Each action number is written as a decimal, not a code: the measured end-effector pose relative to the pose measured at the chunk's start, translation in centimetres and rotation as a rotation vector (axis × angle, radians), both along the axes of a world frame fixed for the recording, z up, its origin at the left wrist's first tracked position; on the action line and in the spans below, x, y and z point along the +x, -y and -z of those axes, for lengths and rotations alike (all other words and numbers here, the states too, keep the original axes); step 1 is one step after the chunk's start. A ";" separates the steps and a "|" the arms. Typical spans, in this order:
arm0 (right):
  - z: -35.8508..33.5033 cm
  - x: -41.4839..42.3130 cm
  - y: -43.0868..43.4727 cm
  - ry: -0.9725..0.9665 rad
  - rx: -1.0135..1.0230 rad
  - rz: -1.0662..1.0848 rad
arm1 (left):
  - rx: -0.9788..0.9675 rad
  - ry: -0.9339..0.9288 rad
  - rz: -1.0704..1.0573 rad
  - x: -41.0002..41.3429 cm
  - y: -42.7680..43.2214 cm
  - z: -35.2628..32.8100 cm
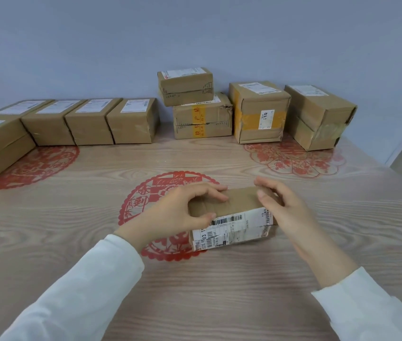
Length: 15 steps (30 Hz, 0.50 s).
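Note:
A small cardboard parcel lies on the wooden table near the middle, over a red paper-cut decoration. A white shipping label with barcodes covers its near side. My left hand grips the parcel's left end, fingers curled over the top and thumb on the near edge. My right hand holds the right end, thumb on top and fingers behind the far side. Both arms wear white sleeves.
A row of several brown boxes lines the back left. At the back centre a small box sits stacked on a larger one. Two more boxes stand at the back right. The table's right edge drops to the floor.

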State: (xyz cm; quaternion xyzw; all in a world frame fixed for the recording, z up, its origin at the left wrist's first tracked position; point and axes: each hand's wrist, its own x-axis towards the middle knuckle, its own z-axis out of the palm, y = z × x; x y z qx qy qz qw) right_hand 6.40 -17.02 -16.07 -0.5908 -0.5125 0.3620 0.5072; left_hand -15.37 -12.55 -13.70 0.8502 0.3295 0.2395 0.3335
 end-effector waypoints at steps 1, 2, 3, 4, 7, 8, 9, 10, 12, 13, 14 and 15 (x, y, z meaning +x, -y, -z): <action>0.3 0.0 -0.4 -0.004 0.001 -0.003 | -0.042 0.017 0.000 -0.1 -0.5 0.0; 0.6 -0.1 -0.6 -0.014 -0.004 0.001 | -0.086 0.022 0.003 -0.2 -0.9 0.0; 0.7 -0.1 -0.6 -0.020 0.004 0.009 | -0.120 0.025 0.011 -0.2 -1.1 0.0; 0.8 -0.1 -0.7 -0.019 0.015 0.013 | -0.133 0.025 0.018 -0.3 -1.4 0.0; 0.3 -0.4 -0.1 -0.033 -0.008 0.004 | -0.202 0.012 -0.033 -0.4 -1.0 -0.2; 0.4 -0.7 0.0 -0.026 -0.007 0.005 | -0.195 0.011 -0.070 -0.4 -0.9 0.0; -0.1 -0.6 0.2 -0.021 -0.040 0.009 | -0.243 0.024 -0.130 -0.2 -0.3 -0.2; -0.4 -0.8 0.3 0.002 -0.063 0.019 | -0.305 0.048 -0.211 0.1 0.3 -0.4; -1.2 -1.0 0.6 0.068 -0.102 0.023 | -0.477 0.126 -0.374 0.5 1.9 -0.6; -1.6 -1.0 0.7 0.102 -0.130 0.018 | -0.562 0.144 -0.441 0.8 2.7 -0.8; -1.9 -1.0 0.6 0.138 -0.161 0.015 | -0.639 0.157 -0.498 1.1 3.1 -0.9; -2.5 -0.9 0.5 0.175 -0.197 0.011 | -0.709 0.163 -0.549 1.4 3.4 -1.2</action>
